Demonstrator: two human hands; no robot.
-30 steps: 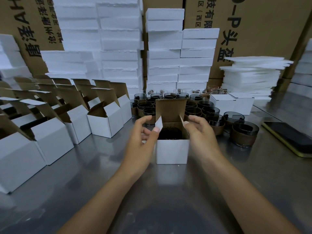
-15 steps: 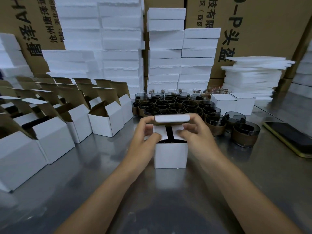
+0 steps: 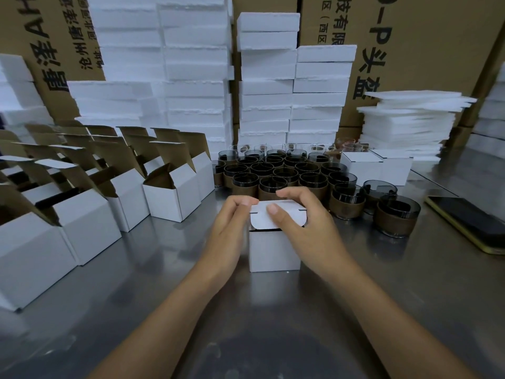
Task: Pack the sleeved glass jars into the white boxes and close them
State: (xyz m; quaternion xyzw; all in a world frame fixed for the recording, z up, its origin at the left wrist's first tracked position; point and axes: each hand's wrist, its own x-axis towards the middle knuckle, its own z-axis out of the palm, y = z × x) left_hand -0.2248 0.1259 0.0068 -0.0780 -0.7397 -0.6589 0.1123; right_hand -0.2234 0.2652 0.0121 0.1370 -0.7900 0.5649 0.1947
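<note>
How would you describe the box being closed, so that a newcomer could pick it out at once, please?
On the steel table, look just in front of the cluster of sleeved jars. There stands a small white box, held between the left hand and the right hand. Unlike the open boxes to its left, its lid is folded over the top.

Soft, even light from above falls on a steel table (image 3: 382,296), which throws back pale, smeared reflections and a dark round patch at bottom centre. Stacked foam blocks (image 3: 196,77) glare near-white with little surface detail, while the front of the white box (image 3: 274,250) sits in grey shade. The wide-angle lens bows the cardboard cartons (image 3: 426,50) at the edges and stretches the forearms (image 3: 164,318); corners are soft, the centre sharp.
</note>
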